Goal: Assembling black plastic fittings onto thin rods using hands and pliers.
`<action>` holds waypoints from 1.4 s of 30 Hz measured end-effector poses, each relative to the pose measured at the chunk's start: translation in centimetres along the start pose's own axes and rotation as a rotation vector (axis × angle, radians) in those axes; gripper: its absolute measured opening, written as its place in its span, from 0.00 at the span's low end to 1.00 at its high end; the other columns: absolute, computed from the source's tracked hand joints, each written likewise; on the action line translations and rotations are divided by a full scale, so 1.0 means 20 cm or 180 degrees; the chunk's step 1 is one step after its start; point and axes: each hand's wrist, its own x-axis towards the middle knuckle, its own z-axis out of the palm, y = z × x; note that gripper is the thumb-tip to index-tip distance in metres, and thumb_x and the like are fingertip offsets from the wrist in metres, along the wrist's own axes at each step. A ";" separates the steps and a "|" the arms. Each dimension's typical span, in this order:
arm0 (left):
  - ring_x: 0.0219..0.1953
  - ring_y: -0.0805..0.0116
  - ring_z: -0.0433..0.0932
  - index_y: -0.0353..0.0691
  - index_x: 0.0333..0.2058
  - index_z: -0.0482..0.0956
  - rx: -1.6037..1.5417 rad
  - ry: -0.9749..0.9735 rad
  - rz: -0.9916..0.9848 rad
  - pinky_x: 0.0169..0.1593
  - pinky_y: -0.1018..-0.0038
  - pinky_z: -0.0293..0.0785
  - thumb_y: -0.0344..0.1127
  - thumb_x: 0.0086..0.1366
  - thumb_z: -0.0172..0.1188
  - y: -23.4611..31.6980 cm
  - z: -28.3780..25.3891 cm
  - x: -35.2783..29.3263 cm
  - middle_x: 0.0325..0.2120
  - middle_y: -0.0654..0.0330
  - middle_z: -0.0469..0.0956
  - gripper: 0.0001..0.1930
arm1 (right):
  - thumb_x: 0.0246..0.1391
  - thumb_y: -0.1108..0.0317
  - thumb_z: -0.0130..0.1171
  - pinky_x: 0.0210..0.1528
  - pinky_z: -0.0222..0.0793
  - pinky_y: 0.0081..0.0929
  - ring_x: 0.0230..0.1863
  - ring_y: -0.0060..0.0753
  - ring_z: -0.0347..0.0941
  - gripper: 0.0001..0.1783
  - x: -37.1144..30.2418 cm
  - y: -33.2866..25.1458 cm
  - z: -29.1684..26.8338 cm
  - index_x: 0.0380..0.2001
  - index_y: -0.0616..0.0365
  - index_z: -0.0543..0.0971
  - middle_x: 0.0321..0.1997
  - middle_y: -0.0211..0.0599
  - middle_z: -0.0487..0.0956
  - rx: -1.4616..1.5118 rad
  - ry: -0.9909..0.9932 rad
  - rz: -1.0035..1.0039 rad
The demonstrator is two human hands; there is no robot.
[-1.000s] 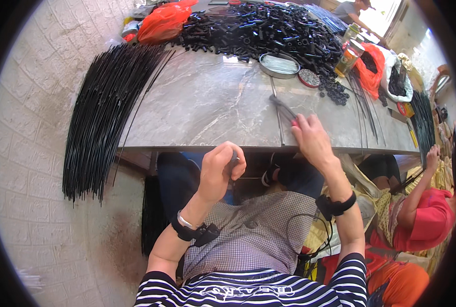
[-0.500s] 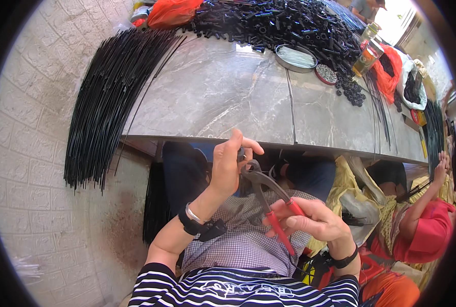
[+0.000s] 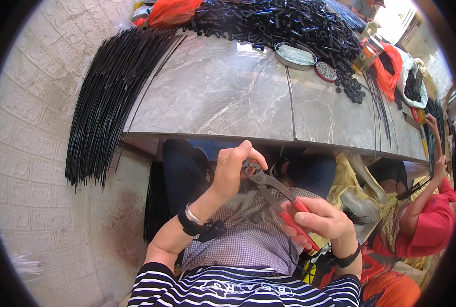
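Over my lap, just below the table's near edge, my right hand [image 3: 322, 219] is wrapped round the red handles of a pair of pliers [image 3: 275, 191]. The dark jaws point up and left and meet a small black tube-like piece [image 3: 247, 165]. That piece is pinched in the fingers of my left hand [image 3: 231, 169], which hide most of it. Its exact kind is too covered to tell. The handles sit close together in my right palm.
On the grey marble-look table [image 3: 212, 87] lie a bundle of thin black rods [image 3: 113, 97], a heap of short black tubes [image 3: 274, 23], an oval tin of white sticks [image 3: 295, 55], a red-rimmed dish [image 3: 325, 72] and a jar [image 3: 367, 55]. A co-worker in red [image 3: 425, 220] sits at right.
The pliers' handles have come closer together in my right hand, and the pliers have shifted slightly right and down. My left hand is a little lower. The co-worker's arm at right has risen.
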 end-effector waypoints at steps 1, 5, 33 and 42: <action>0.19 0.79 0.66 0.35 0.17 0.80 0.0068 -0.0057 -0.0064 0.25 0.80 0.59 0.47 0.67 0.39 0.00 0.00 0.00 0.16 0.61 0.77 0.29 | 0.66 0.63 0.45 0.20 0.67 0.19 0.23 0.21 0.68 0.21 -0.01 0.00 0.01 0.54 0.67 0.63 0.31 0.36 0.72 0.0005 0.0001 0.0002; 0.19 0.79 0.66 0.34 0.18 0.80 0.0079 -0.0161 -0.0104 0.24 0.81 0.59 0.47 0.67 0.39 -0.01 0.00 -0.02 0.16 0.60 0.77 0.29 | 0.66 0.63 0.44 0.18 0.64 0.18 0.19 0.18 0.64 0.19 -0.03 -0.01 0.02 0.52 0.67 0.63 0.28 0.33 0.69 -0.0148 0.0082 0.0152; 0.17 0.82 0.65 0.31 0.24 0.82 0.0191 0.0189 0.0018 0.21 0.84 0.59 0.49 0.69 0.37 -0.04 0.04 0.00 0.12 0.67 0.69 0.31 | 0.65 0.64 0.46 0.15 0.63 0.18 0.15 0.16 0.65 0.15 -0.02 -0.05 0.05 0.47 0.66 0.67 0.27 0.31 0.72 -0.0596 0.0561 0.0205; 0.14 0.83 0.62 0.31 0.24 0.82 0.0361 0.0041 -0.0030 0.19 0.84 0.53 0.51 0.69 0.35 -0.05 0.00 0.05 0.11 0.66 0.69 0.32 | 0.64 0.66 0.45 0.15 0.60 0.21 0.12 0.19 0.63 0.09 0.07 0.01 0.16 0.34 0.61 0.65 0.15 0.28 0.68 -0.1523 0.0964 0.0064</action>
